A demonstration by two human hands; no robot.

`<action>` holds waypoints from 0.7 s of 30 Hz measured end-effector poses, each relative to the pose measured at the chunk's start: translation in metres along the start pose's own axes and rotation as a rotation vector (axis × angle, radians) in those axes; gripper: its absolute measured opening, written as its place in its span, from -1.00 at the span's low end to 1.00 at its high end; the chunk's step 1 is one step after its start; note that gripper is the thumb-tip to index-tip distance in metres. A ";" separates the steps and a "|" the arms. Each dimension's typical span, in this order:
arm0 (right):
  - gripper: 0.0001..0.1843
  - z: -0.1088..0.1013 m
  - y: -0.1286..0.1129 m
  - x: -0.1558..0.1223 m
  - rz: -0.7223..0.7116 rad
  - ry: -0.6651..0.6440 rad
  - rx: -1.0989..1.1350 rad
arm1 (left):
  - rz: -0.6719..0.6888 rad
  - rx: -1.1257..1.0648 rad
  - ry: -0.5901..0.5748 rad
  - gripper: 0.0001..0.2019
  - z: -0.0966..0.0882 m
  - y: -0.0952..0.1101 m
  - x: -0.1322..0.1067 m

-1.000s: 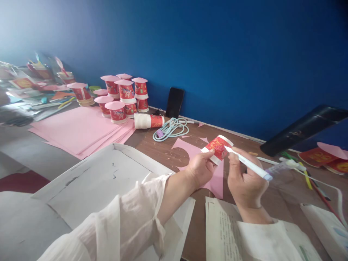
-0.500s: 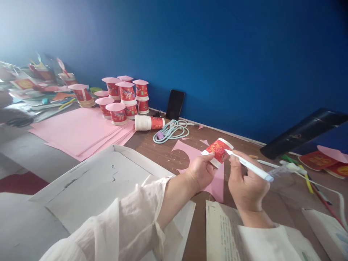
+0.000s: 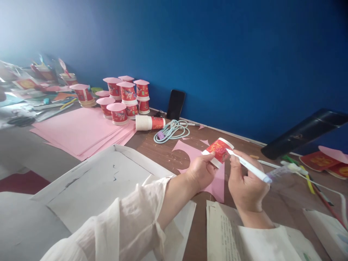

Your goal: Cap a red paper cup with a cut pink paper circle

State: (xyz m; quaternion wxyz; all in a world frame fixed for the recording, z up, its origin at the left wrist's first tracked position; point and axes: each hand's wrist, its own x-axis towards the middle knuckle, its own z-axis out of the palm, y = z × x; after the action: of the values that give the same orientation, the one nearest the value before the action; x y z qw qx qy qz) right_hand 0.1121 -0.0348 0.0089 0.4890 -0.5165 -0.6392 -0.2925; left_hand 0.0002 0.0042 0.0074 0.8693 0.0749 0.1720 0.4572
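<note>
Tilted on its side, a red and white paper cup (image 3: pixel 218 148) is gripped by my left hand (image 3: pixel 202 171), thumb over its near wall. My right hand (image 3: pixel 247 183) is closed around a white marker pen (image 3: pixel 251 166) in a writing grip. The pen's tip meets or nearly meets the cup's red side; I cannot tell which. Below the hands lies a pink paper sheet (image 3: pixel 217 186) with rounded cut-outs. Nearby, a stack of nested paper cups (image 3: pixel 148 123) lies on its side. Behind it to the left stand several red cups (image 3: pixel 119 115) with pink paper cone tops, some stacked on others.
A coiled pale blue cable (image 3: pixel 174 132) and a black phone (image 3: pixel 176 105) are near the blue wall. Pink sheets (image 3: pixel 73 127) and a large white sheet (image 3: pixel 95 185) lie to the left. At right are a dark cylinder case (image 3: pixel 301 134) and printed paper (image 3: pixel 223 228).
Almost nothing differs. Both hands keep their hold on the cup and the marker pen, and the view has shifted very slightly.
</note>
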 end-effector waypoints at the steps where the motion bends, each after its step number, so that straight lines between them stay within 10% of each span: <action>1: -0.85 0.000 0.000 0.000 0.011 0.018 0.001 | 0.003 -0.001 -0.003 -0.82 0.000 0.000 0.000; 21: -0.83 -0.002 0.006 -0.002 0.019 0.015 0.011 | -0.022 0.013 0.023 -0.83 0.000 0.001 -0.002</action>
State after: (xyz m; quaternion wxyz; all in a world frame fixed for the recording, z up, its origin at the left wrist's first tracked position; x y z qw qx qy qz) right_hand 0.1183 -0.0349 0.0072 0.4993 -0.5176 -0.6323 -0.2881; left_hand -0.0011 0.0032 0.0082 0.8719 0.0733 0.1856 0.4472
